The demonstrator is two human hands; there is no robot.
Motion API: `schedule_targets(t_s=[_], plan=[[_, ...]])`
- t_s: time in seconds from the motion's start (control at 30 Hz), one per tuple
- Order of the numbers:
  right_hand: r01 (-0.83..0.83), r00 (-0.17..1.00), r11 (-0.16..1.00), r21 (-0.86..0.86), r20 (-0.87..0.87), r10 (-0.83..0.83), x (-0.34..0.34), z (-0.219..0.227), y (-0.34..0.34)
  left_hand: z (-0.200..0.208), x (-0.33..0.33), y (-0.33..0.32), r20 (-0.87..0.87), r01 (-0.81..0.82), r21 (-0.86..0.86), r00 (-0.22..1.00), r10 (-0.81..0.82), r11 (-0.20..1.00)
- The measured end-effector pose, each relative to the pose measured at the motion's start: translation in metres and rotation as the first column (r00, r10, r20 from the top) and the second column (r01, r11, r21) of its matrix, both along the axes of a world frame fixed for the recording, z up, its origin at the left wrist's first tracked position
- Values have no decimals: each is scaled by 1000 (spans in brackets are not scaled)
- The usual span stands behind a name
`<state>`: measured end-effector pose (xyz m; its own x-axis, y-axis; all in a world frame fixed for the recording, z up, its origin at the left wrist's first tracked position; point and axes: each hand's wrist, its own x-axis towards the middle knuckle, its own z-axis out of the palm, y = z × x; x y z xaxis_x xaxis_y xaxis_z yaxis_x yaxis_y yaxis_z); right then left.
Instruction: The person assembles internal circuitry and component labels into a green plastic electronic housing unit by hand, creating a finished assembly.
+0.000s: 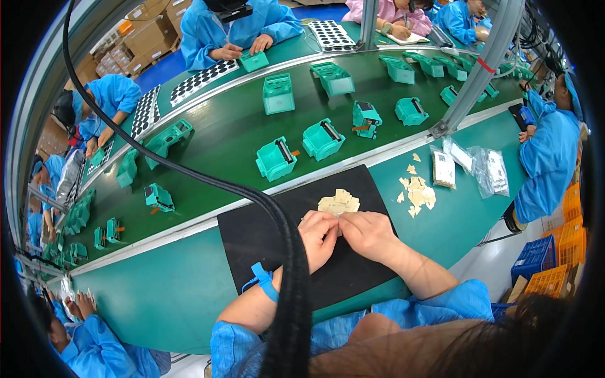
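My left hand [318, 238] and my right hand [368, 234] meet over a black mat [252, 233], fingertips pinched close together. Whatever they hold between them is too small and too covered by the fingers to make out. Just beyond the fingertips lies a small heap of cream, paper-like pieces [339, 201]. A blue wrist strap [265, 281] circles my left wrist. More cream scraps [417, 194] are scattered on the green bench to the right of the mat.
Clear plastic bags [490, 171] lie right of the scraps. Beyond the bench, a green conveyor [214, 157] carries several turquoise plastic housings [276, 159]. A black cable [189, 173] crosses the view's front. A metal post [469, 94] rises at right. People in blue smocks [239, 31] work around the line.
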<state>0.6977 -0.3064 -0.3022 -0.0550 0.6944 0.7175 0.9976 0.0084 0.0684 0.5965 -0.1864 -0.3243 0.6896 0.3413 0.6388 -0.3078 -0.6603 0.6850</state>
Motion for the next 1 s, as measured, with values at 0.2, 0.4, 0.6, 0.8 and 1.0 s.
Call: schedule_targets(t_s=[0.2, 0.4, 0.6, 0.8, 1.0], plan=[[59, 991, 996, -69, 124, -51, -10, -2, -1, -8, -4, -3, 41, -72, 85, 997, 68, 994], [44, 704, 999, 31, -711, -9, 1, 2, -14, -5, -5, -5, 40, 6, 86, 999, -10, 996], [450, 386, 886, -111, -871, -305, 61, -4, -62, -7, -9, -15, 44, 216, -658, 967, -249, 722], [588, 673, 808, -34, -535, -512, 69, -13, -69, -13, -13, -26, 43, 215, -786, 954, -296, 579], [-31, 55, 999, 19, -998, 21, -6, 2, -42, -8, -9, -32, 136, 268, -880, 934, -331, 393]])
